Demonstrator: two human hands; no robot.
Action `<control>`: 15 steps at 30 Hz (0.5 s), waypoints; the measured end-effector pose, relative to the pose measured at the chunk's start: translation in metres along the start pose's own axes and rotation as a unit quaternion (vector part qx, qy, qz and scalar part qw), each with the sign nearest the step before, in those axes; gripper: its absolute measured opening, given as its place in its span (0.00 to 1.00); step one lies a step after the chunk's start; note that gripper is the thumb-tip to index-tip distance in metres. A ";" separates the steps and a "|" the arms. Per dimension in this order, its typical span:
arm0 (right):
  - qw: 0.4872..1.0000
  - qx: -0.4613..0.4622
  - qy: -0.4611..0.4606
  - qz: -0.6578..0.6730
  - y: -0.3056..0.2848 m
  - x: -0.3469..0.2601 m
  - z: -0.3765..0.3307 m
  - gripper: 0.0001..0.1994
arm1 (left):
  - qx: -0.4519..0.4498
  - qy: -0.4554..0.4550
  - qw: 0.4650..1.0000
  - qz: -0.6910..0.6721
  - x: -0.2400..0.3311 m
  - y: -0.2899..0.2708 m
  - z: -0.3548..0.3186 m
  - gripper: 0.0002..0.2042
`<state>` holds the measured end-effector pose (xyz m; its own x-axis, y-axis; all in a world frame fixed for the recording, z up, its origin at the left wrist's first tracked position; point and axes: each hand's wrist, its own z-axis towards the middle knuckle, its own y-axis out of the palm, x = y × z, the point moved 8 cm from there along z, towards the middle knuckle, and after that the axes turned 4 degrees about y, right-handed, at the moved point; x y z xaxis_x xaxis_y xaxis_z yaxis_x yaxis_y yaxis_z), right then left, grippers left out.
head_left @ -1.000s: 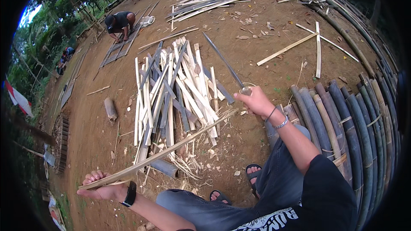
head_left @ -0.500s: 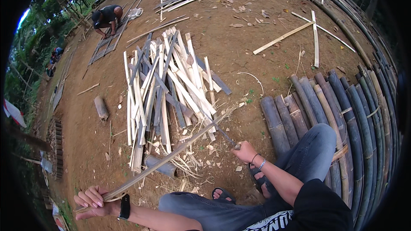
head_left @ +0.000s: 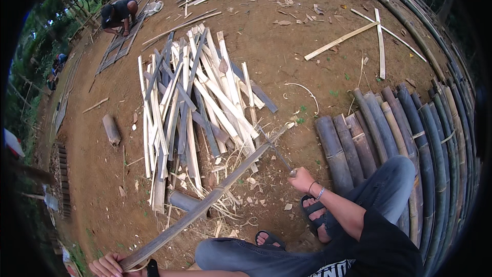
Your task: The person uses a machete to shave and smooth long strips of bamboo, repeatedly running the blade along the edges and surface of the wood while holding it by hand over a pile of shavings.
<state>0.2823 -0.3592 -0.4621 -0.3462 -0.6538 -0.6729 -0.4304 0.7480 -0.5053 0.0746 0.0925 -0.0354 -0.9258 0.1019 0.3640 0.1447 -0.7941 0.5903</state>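
Your left hand [head_left: 106,265] grips the near end of a bamboo strip [head_left: 205,203], right hand [head_left: 303,180] clenched round a knife [head_left: 283,160], blade crossing near the far end.

A person [head_left: 119,14] crouches at a slatted frame [head_left: 117,48] near a white bundle [head_left: 153,8]; a short log [head_left: 110,129] lies nearer.
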 end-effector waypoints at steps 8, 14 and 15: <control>0.998 0.018 0.023 0.050 0.019 0.003 0.004 0.11 | 0.029 -0.020 0.994 0.102 0.002 -0.028 0.002 0.26; 0.946 -0.121 0.149 0.262 0.020 0.024 0.022 0.13 | 0.063 -0.015 0.988 0.139 0.002 -0.057 -0.001 0.27; 0.932 -0.145 0.164 0.290 0.020 0.021 0.023 0.14 | 0.059 -0.016 0.988 0.139 0.003 -0.055 -0.002 0.27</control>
<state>0.2849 -0.3553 -0.4991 -0.8063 -0.1851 -0.5617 -0.2824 0.9550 0.0906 0.0633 0.1355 -0.0682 -0.8331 -0.0891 0.5459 0.4334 -0.7184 0.5442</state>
